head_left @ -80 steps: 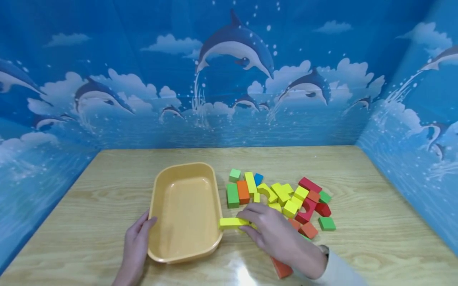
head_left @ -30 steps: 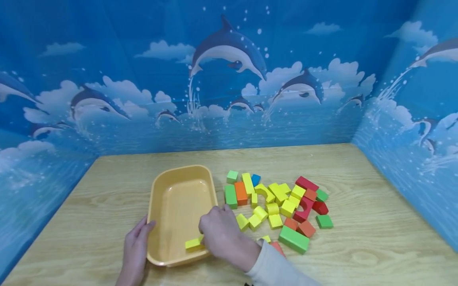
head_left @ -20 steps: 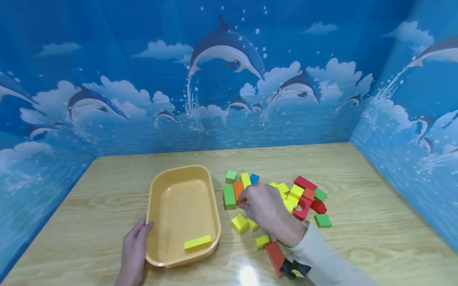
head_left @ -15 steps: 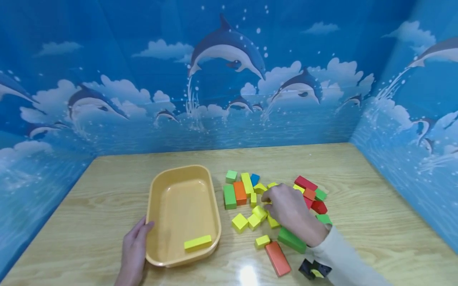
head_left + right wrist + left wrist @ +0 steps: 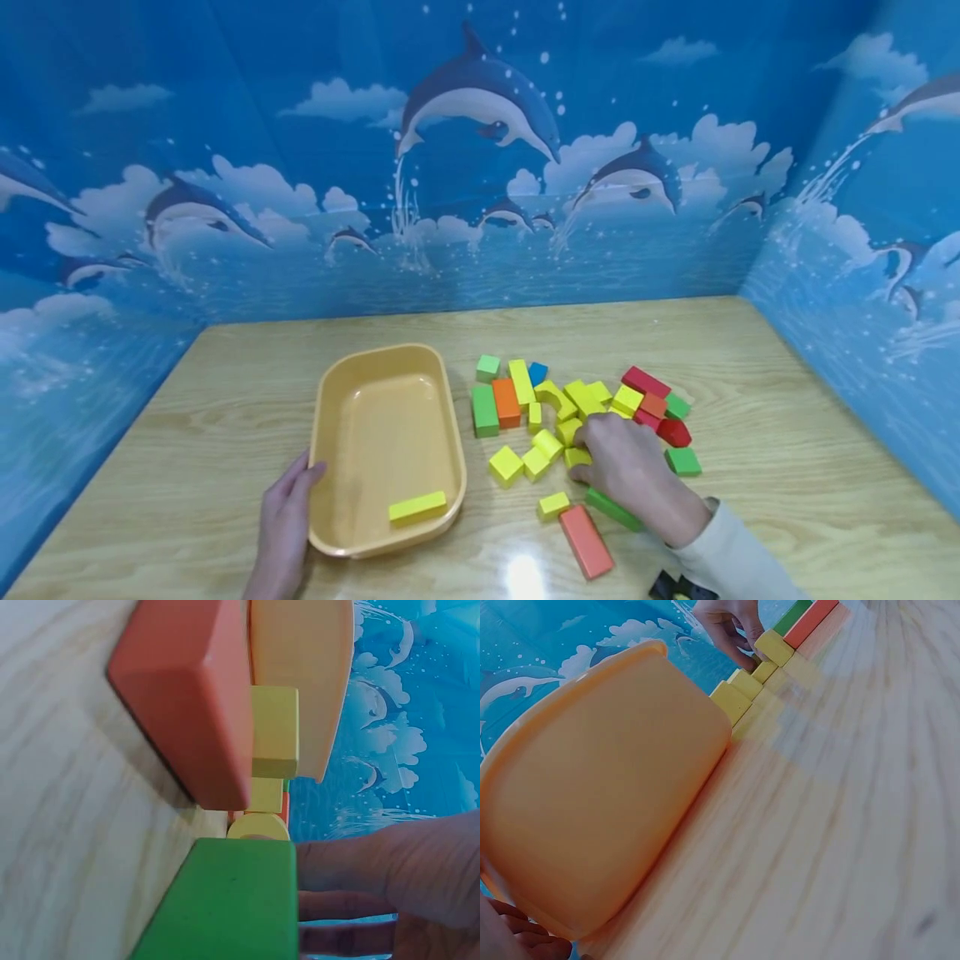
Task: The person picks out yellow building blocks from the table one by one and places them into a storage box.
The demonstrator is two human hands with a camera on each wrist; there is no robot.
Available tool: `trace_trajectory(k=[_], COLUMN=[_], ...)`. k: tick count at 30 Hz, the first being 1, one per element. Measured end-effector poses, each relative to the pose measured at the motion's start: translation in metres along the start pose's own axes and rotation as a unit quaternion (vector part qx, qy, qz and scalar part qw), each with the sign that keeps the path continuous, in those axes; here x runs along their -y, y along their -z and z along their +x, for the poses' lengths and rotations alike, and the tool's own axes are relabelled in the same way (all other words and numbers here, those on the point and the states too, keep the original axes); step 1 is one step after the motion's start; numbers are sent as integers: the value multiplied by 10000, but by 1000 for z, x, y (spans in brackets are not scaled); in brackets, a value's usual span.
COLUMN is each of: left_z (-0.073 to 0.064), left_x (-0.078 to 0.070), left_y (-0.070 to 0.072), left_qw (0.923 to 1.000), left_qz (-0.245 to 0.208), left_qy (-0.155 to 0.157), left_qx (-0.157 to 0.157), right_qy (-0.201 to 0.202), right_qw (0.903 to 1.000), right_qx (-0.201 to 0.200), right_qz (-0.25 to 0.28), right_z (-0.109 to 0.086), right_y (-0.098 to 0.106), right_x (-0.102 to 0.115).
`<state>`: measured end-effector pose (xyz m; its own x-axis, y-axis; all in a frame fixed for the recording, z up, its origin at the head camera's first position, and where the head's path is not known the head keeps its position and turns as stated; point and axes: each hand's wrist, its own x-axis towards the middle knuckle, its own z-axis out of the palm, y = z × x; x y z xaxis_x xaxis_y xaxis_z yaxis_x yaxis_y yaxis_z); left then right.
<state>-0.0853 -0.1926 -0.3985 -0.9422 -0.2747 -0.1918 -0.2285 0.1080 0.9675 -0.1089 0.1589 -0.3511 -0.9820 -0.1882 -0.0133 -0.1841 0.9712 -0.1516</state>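
My left hand [image 5: 283, 525] holds the left rim of a beige plastic tray [image 5: 386, 433], thumb over the edge. In the tray's near right corner lies a long yellow block [image 5: 417, 508]. To the right, my right hand [image 5: 630, 467] reaches down into the loose blocks. Its thumb and fingers stand on either side of a small yellow block [image 5: 576, 457], pinching it on the table; the contact is partly hidden. A green block [image 5: 611, 507] lies beneath the hand and fills the lower right wrist view. A yellow cylinder [image 5: 568, 431] sits just beyond the fingertips.
Several yellow, green, orange and red blocks spread right of the tray, with a blue block [image 5: 537, 372] at the back. Nearer lie a flat red block [image 5: 587, 542] and a yellow block [image 5: 553, 505]. A dolphin-printed curtain [image 5: 480, 167] encloses the wooden table [image 5: 247, 375].
My right hand set the long yellow block into the tray, then moved back right over the blocks and down to the small yellow block. The left hand stayed on the tray.
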Motion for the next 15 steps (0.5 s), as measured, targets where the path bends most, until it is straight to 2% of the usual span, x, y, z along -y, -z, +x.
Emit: trace_trajectory(k=[6, 15], left_z=[-1, -3], left_x=[0, -2], left_y=[0, -1], left_qw=[10000, 9998], left_qz=[-45, 70], left_qy=[-40, -160], left_qx=[-47, -34], right_qy=[192, 176], right_qw=[9998, 9983], right_qx=[71, 434], right_qz=[-10, 357], right_z=[0, 2], right_y=[-3, -5], right_x=[2, 1])
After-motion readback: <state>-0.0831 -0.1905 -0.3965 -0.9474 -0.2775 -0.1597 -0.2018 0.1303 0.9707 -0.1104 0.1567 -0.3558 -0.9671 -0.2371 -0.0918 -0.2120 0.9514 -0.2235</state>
